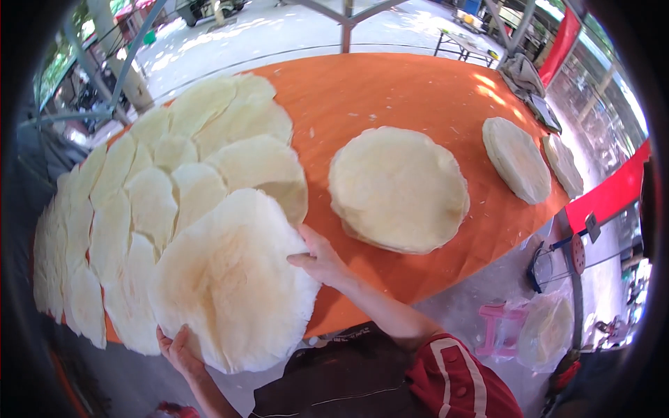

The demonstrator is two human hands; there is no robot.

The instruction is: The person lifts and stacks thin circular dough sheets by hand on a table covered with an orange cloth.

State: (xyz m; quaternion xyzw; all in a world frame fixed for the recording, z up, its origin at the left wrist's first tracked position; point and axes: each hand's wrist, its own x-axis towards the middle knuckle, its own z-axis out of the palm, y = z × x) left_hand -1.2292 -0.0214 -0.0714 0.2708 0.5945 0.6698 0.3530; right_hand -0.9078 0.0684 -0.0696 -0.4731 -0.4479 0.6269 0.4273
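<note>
2 hands (pixel 182 350) (pixel 317 259) grip 1 large, thin, pale flatbread round (pixel 233 279) at its near-left and right edges, fingers curled over the rim as it settles onto the near-left of the orange table (pixel 390 90). Laying it flat looks like the step in hand; letting go evenly without tearing seems next. Its surface is dry and papery. Overlapping rounds (pixel 160 174) spread left; 1 stack (pixel 398 188) sits centre, 2 smaller stacks (pixel 516 159) far right.
</note>
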